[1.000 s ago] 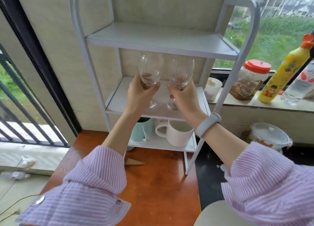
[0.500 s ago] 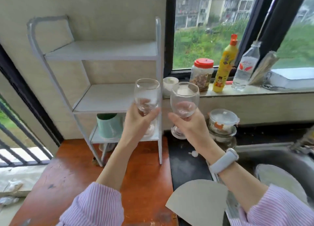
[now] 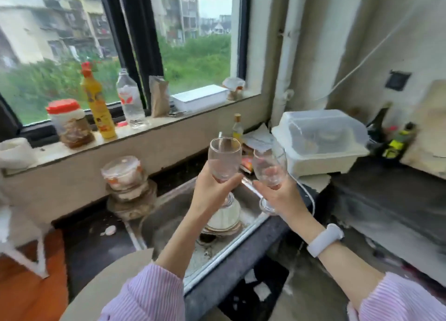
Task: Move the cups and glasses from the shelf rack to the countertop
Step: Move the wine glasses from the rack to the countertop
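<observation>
Both glasses have swung away from the shelf rack and now hang over the sink.

Your left hand (image 3: 212, 195) curls round the lower bowl of the left wine glass (image 3: 224, 161), and your right hand (image 3: 281, 197) pinches the right wine glass (image 3: 269, 167) where bowl meets stem, its foot showing below your fingers. You hold them upright and just apart, probably so they don't knock together in transit. Both are clear, stemmed and look empty. They sit in the air above the sink (image 3: 173, 214), near its back right corner, with the dark countertop (image 3: 391, 200) to your right, beside the plastic dish box (image 3: 321, 142), a likely landing spot.
</observation>
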Demonstrator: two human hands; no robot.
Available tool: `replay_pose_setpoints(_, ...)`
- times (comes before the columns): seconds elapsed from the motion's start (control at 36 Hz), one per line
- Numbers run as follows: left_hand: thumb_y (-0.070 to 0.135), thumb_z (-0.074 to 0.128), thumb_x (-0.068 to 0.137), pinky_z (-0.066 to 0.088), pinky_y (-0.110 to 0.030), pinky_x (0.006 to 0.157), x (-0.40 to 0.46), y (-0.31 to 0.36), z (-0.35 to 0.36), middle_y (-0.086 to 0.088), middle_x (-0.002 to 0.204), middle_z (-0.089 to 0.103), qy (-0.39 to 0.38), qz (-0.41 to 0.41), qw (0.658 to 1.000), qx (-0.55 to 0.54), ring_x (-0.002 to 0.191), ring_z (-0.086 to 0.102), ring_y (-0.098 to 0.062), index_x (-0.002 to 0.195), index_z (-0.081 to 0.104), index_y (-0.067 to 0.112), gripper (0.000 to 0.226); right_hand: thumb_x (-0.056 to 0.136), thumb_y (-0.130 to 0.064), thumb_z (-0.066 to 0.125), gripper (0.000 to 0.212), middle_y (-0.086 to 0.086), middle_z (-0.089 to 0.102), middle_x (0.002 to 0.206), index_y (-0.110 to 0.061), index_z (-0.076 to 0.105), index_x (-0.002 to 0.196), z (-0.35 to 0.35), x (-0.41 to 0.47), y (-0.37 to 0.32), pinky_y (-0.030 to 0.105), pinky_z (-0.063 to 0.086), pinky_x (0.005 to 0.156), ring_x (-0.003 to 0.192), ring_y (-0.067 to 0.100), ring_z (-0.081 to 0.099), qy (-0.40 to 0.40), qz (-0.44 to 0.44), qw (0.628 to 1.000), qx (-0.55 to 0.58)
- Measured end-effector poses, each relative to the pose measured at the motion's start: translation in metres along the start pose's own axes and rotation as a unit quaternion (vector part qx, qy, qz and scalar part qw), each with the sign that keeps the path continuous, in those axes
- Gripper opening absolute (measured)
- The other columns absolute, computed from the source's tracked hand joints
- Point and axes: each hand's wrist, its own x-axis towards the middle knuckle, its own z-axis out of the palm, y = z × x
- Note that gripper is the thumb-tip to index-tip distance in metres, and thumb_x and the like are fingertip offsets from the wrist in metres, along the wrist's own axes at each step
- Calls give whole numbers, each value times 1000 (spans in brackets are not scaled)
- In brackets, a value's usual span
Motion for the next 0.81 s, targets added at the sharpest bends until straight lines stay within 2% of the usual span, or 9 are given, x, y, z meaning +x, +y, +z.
replay_pose_setpoints(0.08,16,77,73,46,-22,74,8,19,78,6,87,59,-79,16,996,-25,76,56,-2,88,56,22,27,76,-16,72,24,-3,62,80,-22,53,91,-77,-2,16,20,45,65,70,5,60,59,17,998,-16)
replay_pose_setpoints(0.17,14,77,73,45,-14,69,17,35,154,2,82,60,-150,35,987,-46,71,57,3,96,57,7,31,78,-16,71,26,-8,59,71,-30,50,84,-146,-10,31,14,42,49,49,-2,54,128,26,991,-7)
replay_pose_setpoints(0.22,15,75,75,46,-18,66,21,46,204,-2,79,63,-212,42,975,-43,71,61,-7,99,58,2,32,79,-18,69,26,-6,54,67,-29,49,90,-190,-16,43,20,36,49,43,1,47,157,50,986,-11)
replay_pose_setpoints(0.31,20,76,74,50,-35,81,25,57,278,-9,95,69,-277,59,958,-36,89,64,-24,101,60,7,34,79,-20,68,27,-8,49,59,-23,48,96,-251,-24,59,20,34,47,41,4,43,213,77,974,-27)
replay_pose_setpoints(0.36,25,77,72,51,-38,86,27,63,325,-10,98,69,-309,69,948,-32,94,64,-25,100,60,9,37,79,-22,69,27,-5,53,67,-24,49,96,-287,-28,67,23,39,50,48,5,49,261,84,960,-61)
replay_pose_setpoints(0.47,29,78,71,51,-42,87,30,72,412,-8,99,68,-363,70,928,-40,94,64,-24,102,58,10,42,78,-19,70,30,-8,57,74,-16,51,101,-356,-32,83,6,40,49,53,-3,54,339,90,931,-101)
replay_pose_setpoints(0.61,29,78,70,49,-25,74,42,84,514,1,94,66,-419,71,903,-59,86,63,-13,103,56,16,41,77,-20,71,33,-4,58,84,-14,52,104,-435,-22,105,18,43,66,73,5,55,404,116,899,-126)
replay_pose_setpoints(0.69,29,77,70,46,-26,75,55,91,572,2,93,64,-445,75,890,-65,86,62,-15,104,56,16,41,77,-19,70,31,-2,61,86,-15,53,103,-478,-8,117,24,43,68,77,9,57,433,128,884,-123)
replay_pose_setpoints(0.81,28,76,72,46,-30,81,73,99,639,2,101,63,-483,99,869,-51,91,61,-16,104,52,18,41,78,-17,70,30,-6,62,88,-16,53,102,-532,10,132,18,43,68,81,5,58,460,140,867,-132)
